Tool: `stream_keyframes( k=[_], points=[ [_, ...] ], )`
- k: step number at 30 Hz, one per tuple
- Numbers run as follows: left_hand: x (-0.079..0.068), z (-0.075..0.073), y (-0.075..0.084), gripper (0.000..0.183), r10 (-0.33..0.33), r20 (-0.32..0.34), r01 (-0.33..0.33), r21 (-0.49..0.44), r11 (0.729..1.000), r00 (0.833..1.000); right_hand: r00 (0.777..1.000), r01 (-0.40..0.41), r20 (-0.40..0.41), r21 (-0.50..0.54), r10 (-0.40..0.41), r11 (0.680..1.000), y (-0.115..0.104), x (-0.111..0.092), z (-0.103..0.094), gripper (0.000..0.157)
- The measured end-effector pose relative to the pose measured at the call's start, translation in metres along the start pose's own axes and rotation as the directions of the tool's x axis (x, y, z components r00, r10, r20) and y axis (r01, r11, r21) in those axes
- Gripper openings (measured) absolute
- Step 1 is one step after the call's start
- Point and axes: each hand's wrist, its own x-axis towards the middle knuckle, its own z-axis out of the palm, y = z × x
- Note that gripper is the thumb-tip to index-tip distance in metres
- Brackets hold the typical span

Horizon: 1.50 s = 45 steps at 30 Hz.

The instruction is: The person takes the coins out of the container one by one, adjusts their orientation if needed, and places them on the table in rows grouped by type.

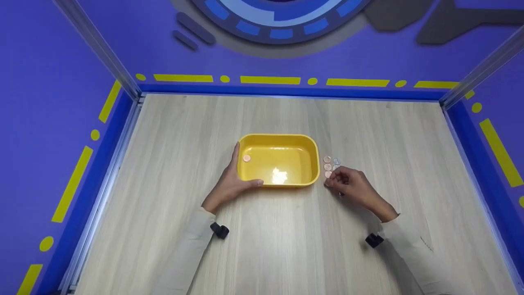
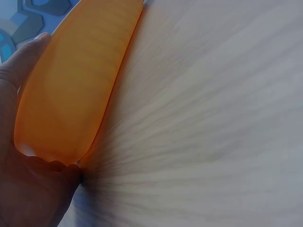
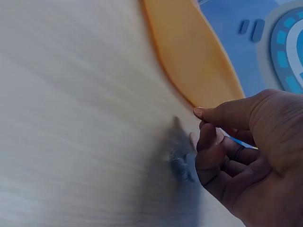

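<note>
A yellow rectangular container (image 1: 278,159) stands on the table, with one copper coin (image 1: 247,158) inside near its left end. My left hand (image 1: 232,182) grips that end, thumb along the near rim and fingers round the left side. To the container's right, copper coins (image 1: 327,167) lie in a column beside silver-coloured coins (image 1: 336,161). My right hand (image 1: 354,186) is at the near end of this column, thumb and forefinger pinched together on a copper coin (image 3: 198,112), of which just a small edge shows. The other fingers curl inward and partly cover the coins.
The light wood table (image 1: 262,237) extends around the container. Blue panels with yellow marks (image 1: 270,80) enclose its back and sides. A dark wrist camera (image 1: 220,230) sits on the left sleeve, another (image 1: 374,240) on the right.
</note>
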Motion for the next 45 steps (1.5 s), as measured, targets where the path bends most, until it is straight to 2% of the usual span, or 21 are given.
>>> stream_keyframes(
  k=[5,15,20,26,31,36,41,45],
  points=[
    [-0.001,0.001,-0.001,0.149,-0.009,-0.003,0.009,0.001,1.000,1.000,1.000,-0.001,-0.018,-0.066,0.000,0.998,0.006,-0.003,0.003,0.007],
    [-0.001,-0.001,-0.001,0.148,0.008,0.002,-0.008,-0.013,1.000,1.000,0.997,0.038,-0.062,-0.201,-0.051,0.979,0.007,-0.001,0.008,0.014],
    [-0.001,-0.001,-0.001,0.149,0.004,0.002,-0.004,-0.006,1.000,1.000,0.993,0.047,-0.088,-0.267,-0.073,0.962,0.006,0.000,0.009,0.010],
    [0.000,-0.001,0.000,0.148,0.007,0.006,-0.007,0.004,1.000,1.000,0.992,0.049,-0.092,-0.317,-0.082,0.947,0.007,0.001,0.010,0.005],
    [0.001,-0.001,0.000,0.148,0.005,0.003,-0.005,0.002,1.000,1.000,0.992,0.041,-0.097,-0.336,-0.078,0.941,0.008,0.000,0.011,0.008],
    [0.001,-0.001,0.001,0.148,0.003,0.002,-0.003,-0.003,1.000,1.000,0.988,0.047,-0.128,-0.298,-0.089,0.953,0.006,0.000,0.009,0.008],
    [0.000,0.000,0.001,0.147,0.005,0.003,-0.005,-0.013,1.000,1.000,0.983,0.076,-0.151,-0.158,-0.100,0.985,-0.005,0.004,0.004,0.007],
    [0.000,0.000,0.000,0.146,0.008,0.006,-0.008,-0.015,1.000,1.000,0.979,0.102,-0.166,-0.089,-0.115,0.991,-0.019,0.010,0.001,0.006]
  ],
)
